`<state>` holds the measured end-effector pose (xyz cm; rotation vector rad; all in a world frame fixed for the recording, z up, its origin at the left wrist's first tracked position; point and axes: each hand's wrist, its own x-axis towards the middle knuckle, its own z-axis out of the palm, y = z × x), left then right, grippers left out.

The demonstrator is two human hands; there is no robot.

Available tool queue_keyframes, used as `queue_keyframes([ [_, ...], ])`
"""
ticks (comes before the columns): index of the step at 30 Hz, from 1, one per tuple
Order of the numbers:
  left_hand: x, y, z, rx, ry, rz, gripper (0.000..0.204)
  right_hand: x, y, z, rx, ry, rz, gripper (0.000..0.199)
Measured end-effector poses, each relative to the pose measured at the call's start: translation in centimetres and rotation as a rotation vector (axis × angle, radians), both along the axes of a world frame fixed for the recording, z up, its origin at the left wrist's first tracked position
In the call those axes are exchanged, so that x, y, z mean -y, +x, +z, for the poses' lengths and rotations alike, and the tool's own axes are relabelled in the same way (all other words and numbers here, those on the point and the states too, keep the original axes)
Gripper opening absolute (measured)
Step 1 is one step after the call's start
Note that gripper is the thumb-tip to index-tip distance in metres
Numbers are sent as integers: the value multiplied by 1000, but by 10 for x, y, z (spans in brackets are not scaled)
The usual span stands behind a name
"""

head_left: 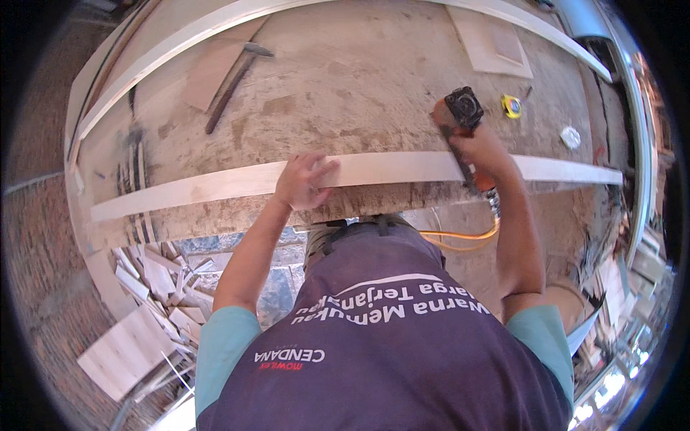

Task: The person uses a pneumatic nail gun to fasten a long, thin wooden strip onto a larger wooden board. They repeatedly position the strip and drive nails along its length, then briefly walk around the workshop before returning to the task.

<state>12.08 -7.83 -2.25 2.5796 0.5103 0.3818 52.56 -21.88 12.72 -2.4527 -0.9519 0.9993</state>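
A long pale wooden strip (402, 168) lies across the near side of the workbench. My left hand (305, 181) grips it left of its middle, fingers bent over it and slightly smeared by motion. In my right hand (483, 152) is an orange and black nail gun (460, 111), held across the strip to the right. My fingers wrap its body, and its black end points away from me, beyond the strip. A yellow-orange air hose (460, 235) runs from its fitting below the bench edge. Whether the tool touches the strip, I cannot tell.
On the worn bench top (359, 93) lie a hammer (233, 82), a yellow tape measure (512, 106), a small white roundish item (570, 137) and thin wooden panels (496, 47). Another long strip (194, 29) curves along the far side. Wood offcuts (154, 276) pile up at lower left.
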Motion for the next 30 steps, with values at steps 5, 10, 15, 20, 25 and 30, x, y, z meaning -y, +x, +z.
queue_keyframes([
  [5, 1, -4, 3, -48, 3, -12, 82, -54, 41, -60, 477, -56, 251, 73],
  [10, 5, -2, -7, -98, 35, -40, 84, -40, 44, -101, 518, 27, 264, 84],
  [15, 4, -4, 2, -109, -31, -21, 84, -25, -34, -74, 592, 254, 553, 98],
  [20, 7, -3, -6, -64, -3, -3, 91, -47, -187, -50, 429, 158, 893, 100],
  [25, -6, 4, -6, -84, -31, -85, 110, -60, -215, -80, 383, 26, 775, 94],
  [30, -48, -79, 17, -157, -163, 154, 124, -56, -212, -90, 395, -17, 723, 81],
])
